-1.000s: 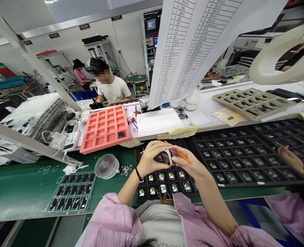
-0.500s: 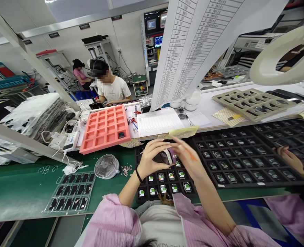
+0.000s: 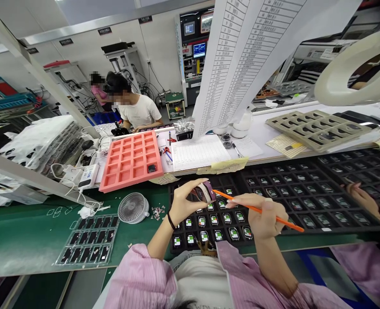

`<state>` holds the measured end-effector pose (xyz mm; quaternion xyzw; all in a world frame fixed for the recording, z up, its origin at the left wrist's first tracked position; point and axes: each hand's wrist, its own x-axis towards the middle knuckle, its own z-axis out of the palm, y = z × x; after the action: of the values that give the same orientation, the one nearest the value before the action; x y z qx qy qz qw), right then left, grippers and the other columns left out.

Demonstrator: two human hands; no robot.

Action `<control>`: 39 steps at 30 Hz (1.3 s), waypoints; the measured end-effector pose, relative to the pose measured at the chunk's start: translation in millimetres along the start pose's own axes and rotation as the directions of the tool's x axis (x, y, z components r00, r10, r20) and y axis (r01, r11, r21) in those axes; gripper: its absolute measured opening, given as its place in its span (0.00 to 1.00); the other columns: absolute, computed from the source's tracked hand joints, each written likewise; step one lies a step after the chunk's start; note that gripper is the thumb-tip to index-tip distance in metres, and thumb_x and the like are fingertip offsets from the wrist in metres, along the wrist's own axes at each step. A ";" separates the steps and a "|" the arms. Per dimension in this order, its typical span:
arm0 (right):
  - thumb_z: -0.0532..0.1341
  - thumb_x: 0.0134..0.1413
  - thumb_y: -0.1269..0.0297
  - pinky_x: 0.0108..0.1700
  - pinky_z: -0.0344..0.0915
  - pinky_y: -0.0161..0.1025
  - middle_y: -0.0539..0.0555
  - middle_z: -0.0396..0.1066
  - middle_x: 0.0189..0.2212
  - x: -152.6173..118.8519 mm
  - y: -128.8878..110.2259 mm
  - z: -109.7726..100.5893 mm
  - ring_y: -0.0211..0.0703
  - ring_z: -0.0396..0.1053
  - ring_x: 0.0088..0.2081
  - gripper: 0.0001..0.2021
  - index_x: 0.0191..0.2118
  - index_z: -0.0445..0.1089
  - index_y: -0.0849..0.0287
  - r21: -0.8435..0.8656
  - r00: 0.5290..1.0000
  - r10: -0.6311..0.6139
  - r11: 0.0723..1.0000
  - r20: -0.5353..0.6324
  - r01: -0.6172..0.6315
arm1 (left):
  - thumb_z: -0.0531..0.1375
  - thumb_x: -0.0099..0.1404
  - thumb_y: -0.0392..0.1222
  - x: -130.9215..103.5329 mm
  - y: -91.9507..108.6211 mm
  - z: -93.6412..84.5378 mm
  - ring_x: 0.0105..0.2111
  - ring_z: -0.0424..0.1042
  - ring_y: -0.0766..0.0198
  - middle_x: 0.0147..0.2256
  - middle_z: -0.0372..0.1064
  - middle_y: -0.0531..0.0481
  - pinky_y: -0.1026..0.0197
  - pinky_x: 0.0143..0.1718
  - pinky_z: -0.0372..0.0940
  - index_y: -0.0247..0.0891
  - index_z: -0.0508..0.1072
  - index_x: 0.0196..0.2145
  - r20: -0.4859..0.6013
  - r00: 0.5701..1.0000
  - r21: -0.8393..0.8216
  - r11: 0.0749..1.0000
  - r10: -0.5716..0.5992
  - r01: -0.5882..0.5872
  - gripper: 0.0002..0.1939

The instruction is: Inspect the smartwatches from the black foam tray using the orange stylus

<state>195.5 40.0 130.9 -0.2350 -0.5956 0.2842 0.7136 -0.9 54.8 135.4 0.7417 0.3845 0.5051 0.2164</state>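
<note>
A watch (image 3: 204,192) with a pale rim and a purple side was held up above the near end of a black tray (image 3: 196,230). The left hand (image 3: 187,201) had it pinched, the thumb beneath and the fingers over the top. The right hand (image 3: 267,218), above the tray's right edge, pinched an orange stick (image 3: 253,209) between thumb and forefinger, the other fingers curled in. The stick's tip was at the purple side; whether it touched could not be told.

Beneath the hands, rows of lit watches (image 3: 218,235) sat in the tray's pockets. Left of the tray lay small scraps (image 3: 158,212), then a small fan (image 3: 133,207), and farther left a clear tray (image 3: 91,238) of dark pieces. Right of the black tray stretched a second dark tray (image 3: 305,231) of watches, with another person's hand (image 3: 363,199) over its far right part. Beyond the black tray, on a shelf, were a pink tray (image 3: 132,159) to the left and a printed sheet (image 3: 199,153) straight behind. A person in a white shirt (image 3: 141,110) sat farther back.
</note>
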 end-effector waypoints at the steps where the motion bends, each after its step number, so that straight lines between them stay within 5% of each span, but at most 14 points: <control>1: 0.47 0.66 0.64 0.26 0.70 0.47 0.53 0.79 0.25 0.3 0.2 0.0 0.48 0.75 0.25 0.22 0.37 0.80 0.53 -0.005 1.000 -0.005 1.000 0.003 0.005 | 0.70 0.52 0.39 -0.1 -0.1 -0.3 0.42 0.76 0.58 0.44 0.76 0.41 0.64 0.36 0.73 0.38 0.72 0.50 -0.001 1.000 0.000 1.000 0.001 -0.001 0.27; 11: 0.48 0.66 0.68 0.32 0.73 0.46 0.51 0.79 0.27 1.7 -6.6 0.2 0.47 0.77 0.30 0.21 0.39 0.79 0.54 -0.140 0.996 -0.033 0.989 0.084 0.044 | 0.70 0.51 0.35 -1.2 -2.2 -3.0 0.40 0.77 0.58 0.44 0.76 0.42 0.64 0.36 0.74 0.37 0.72 0.51 -0.004 0.998 0.042 0.997 0.061 -0.061 0.28; 31: 0.47 0.66 0.70 0.30 0.73 0.44 0.53 0.79 0.27 7.8 -13.3 5.6 0.46 0.76 0.29 0.21 0.40 0.79 0.56 -0.061 0.984 -0.031 0.997 0.173 0.042 | 0.67 0.51 0.32 0.3 2.3 -4.8 0.37 0.77 0.61 0.44 0.76 0.45 0.65 0.34 0.73 0.39 0.72 0.51 0.019 0.997 0.089 0.993 0.075 -0.076 0.28; 36: 0.48 0.66 0.63 0.31 0.73 0.45 0.53 0.79 0.25 6.8 -10.3 2.6 0.46 0.77 0.28 0.21 0.36 0.79 0.55 -0.087 0.985 -0.008 0.996 0.170 0.023 | 0.68 0.52 0.35 2.1 5.6 -5.7 0.30 0.75 0.65 0.42 0.76 0.46 0.65 0.31 0.73 0.38 0.72 0.51 0.037 0.999 0.072 0.997 0.014 -0.016 0.27; 39: 0.46 0.66 0.54 0.35 0.74 0.50 0.55 0.79 0.27 4.1 -3.3 3.0 0.50 0.77 0.30 0.24 0.35 0.78 0.56 -0.075 0.999 -0.001 0.997 0.041 0.004 | 0.68 0.53 0.39 5.2 9.5 -6.4 0.32 0.75 0.65 0.44 0.74 0.44 0.66 0.29 0.72 0.39 0.72 0.50 0.056 0.998 0.068 0.997 -0.031 0.027 0.25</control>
<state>193.4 40.5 136.6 -0.2551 -0.6204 0.2656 0.6924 -2.4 52.6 147.7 0.7571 0.4057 0.4673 0.2095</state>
